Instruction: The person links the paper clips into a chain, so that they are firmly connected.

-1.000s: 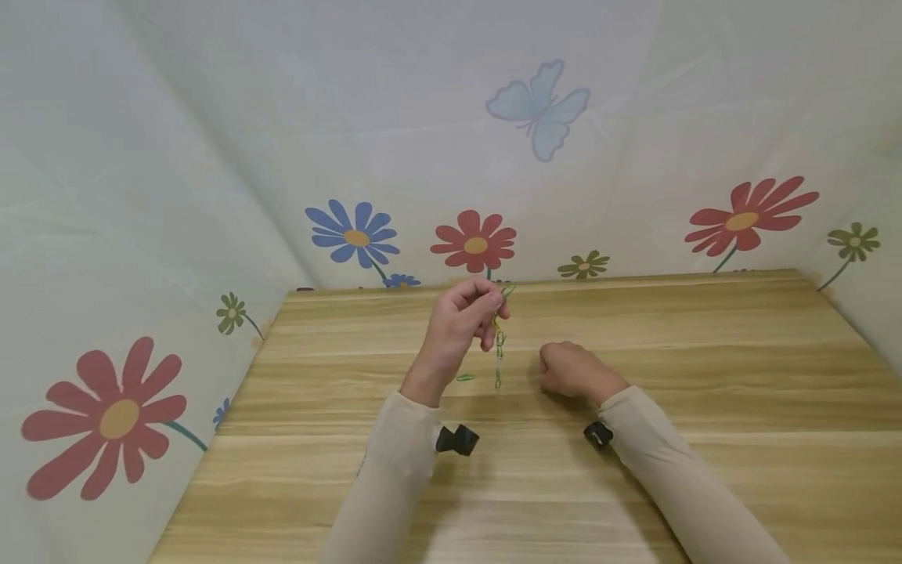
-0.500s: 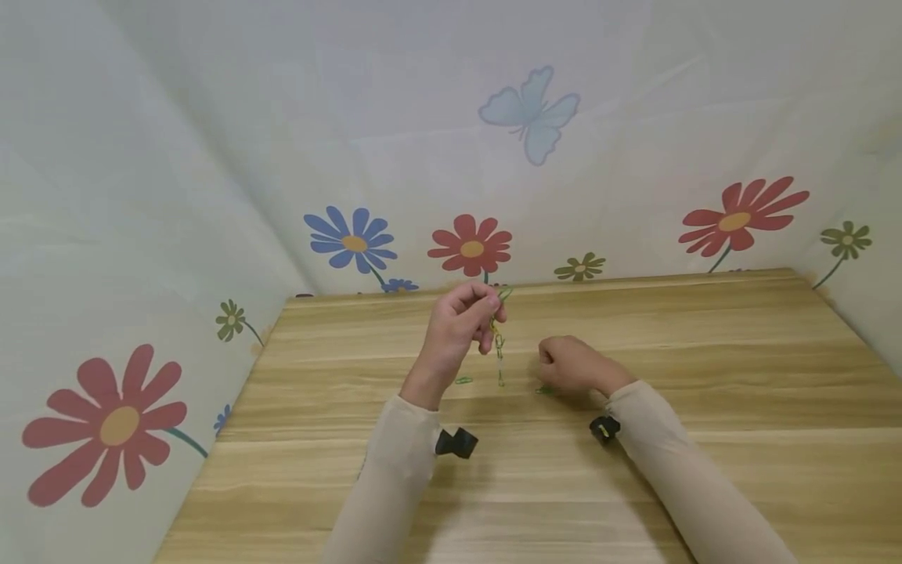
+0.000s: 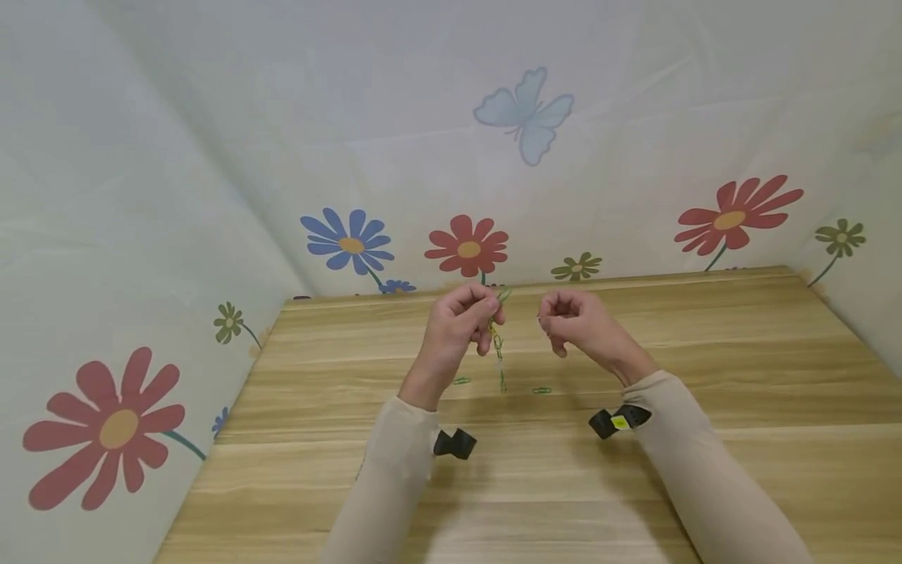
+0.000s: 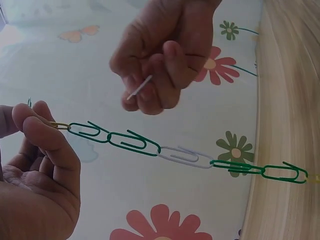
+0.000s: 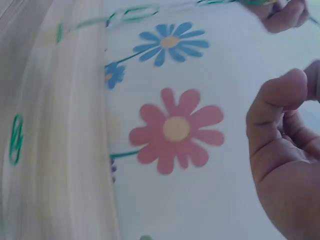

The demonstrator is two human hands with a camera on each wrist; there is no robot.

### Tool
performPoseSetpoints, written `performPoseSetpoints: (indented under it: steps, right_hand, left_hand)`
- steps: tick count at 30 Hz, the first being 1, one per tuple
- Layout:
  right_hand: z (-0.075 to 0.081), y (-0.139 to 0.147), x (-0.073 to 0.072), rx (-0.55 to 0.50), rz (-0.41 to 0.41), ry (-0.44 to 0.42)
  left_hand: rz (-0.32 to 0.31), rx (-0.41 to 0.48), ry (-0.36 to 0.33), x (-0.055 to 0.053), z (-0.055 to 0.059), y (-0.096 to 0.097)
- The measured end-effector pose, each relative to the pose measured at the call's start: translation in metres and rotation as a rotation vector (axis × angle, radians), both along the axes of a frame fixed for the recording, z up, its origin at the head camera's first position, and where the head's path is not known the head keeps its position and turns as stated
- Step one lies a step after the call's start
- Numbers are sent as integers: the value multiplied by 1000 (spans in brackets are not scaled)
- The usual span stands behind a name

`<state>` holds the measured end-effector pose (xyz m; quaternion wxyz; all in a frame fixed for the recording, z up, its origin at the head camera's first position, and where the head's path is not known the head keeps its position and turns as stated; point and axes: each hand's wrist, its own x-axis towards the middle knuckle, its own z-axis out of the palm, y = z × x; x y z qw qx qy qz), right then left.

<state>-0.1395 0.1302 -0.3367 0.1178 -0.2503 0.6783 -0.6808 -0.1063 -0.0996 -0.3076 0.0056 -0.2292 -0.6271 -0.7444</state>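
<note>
My left hand (image 3: 454,321) pinches the upper part of a chain of linked paper clips (image 3: 499,348), held up over the table. The links are green, white and yellow; a green one (image 3: 504,294) sticks out above the fingertips. In the left wrist view the chain (image 4: 185,156) runs away from the thumb and finger, a yellow link right at them. To the right, my raised right hand (image 3: 578,323) pinches a single white paper clip (image 4: 140,87), apart from the chain. Curled fingers hide part of that clip.
Two loose green paper clips lie on the wooden table (image 3: 705,345): one (image 3: 461,381) near the left wrist, another (image 3: 542,390) below the right hand. A flower-printed cloth wall (image 3: 634,141) stands along the table's back edge and sides.
My right hand has risen from the tabletop with a white paper clip, uncovering a green clip beneath it. The left hand stays nearly still, and the chain's lower end sways slightly.
</note>
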Motion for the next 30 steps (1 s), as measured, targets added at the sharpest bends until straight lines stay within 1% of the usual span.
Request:
performPoseSetpoints:
  steps: [2,4,7,11,13,19,25,30]
  right_hand:
    - [4,-1,3,-77,6,16]
    - [8,-2,6,-123,12,39]
    - [14,-4,11,-139,9,73]
    - [24,-7,19,-151,-17,89]
    - [29,-8,23,-167,-25,76]
    - [40,-10,32,-212,-35,-2]
    - [46,-10,37,-189,-59,-18]
    - [50,-9,38,-165,-90,-27]
  left_hand:
    - [-8,-4,1,0,-1,1]
    - [-18,-14,7,0,-2,2]
    - [-35,-44,32,1,-3,3]
    - [-50,-87,62,1,-3,6]
    - [-49,-102,62,2,-3,6]
    - [-30,-147,58,5,-2,8]
    - [-23,-177,68,7,0,9]
    - [7,-253,100,9,4,11]
